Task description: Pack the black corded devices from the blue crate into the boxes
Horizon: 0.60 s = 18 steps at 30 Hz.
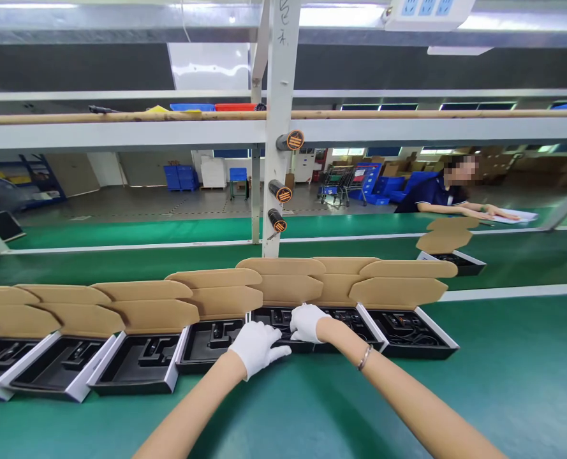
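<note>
My left hand (pixel 259 349), in a white glove, lies over the front left corner of an open box (pixel 287 299) in the middle of the row. Its thumb stands apart from the fingers, which rest at the box's edge. My right hand (pixel 307 323), also gloved, reaches into the same box with its fingers bent down and drawn together. What they hold is hidden. Black parts show in the box's black tray between the hands. Immediately to the right, another open box (pixel 344 287) holds black parts, partly behind my right forearm.
Several open boxes stand leftward, including one (pixel 137 370) with a black part in its tray. The rightmost box (pixel 410 328) in the row holds black cables. A white post (pixel 276 191) rises behind. Across the green bench (pixel 513 370), a person (pixel 431 194) leans over white sheets (pixel 515 217).
</note>
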{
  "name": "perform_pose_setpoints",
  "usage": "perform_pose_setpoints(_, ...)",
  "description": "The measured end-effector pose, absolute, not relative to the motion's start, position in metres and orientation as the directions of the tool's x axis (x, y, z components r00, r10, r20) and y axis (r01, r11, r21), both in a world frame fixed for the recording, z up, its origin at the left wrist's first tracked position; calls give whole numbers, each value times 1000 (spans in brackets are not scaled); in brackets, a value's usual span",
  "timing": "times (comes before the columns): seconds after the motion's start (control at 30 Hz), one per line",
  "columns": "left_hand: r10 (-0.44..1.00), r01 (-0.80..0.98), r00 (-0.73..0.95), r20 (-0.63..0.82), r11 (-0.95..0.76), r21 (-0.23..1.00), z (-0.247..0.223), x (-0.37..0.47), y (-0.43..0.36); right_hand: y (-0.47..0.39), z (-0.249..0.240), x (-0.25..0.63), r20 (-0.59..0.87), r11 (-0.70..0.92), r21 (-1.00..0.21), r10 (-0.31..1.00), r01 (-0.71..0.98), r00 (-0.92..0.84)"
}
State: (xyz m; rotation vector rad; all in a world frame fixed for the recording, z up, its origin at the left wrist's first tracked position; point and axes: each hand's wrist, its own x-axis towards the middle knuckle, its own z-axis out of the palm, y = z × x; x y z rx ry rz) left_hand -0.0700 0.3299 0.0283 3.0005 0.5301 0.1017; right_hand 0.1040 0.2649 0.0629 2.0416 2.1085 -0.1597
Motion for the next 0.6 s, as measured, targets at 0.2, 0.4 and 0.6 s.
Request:
perform_pose_setpoints(0.2,375,377,924,79,-926,-12,11,-61,328,243,61,91,-147,48,-2,988,999,-47)
perform_pose_setpoints(0.4,380,396,903,202,-917,-43,14,-70,324,233,31,69,-78,6,12,997,1000,-6)
perform_pose_setpoints(0.6,389,417,882,265,-908,-54,12,-81,325,212,49,83,57,-59,4,997,998,59)
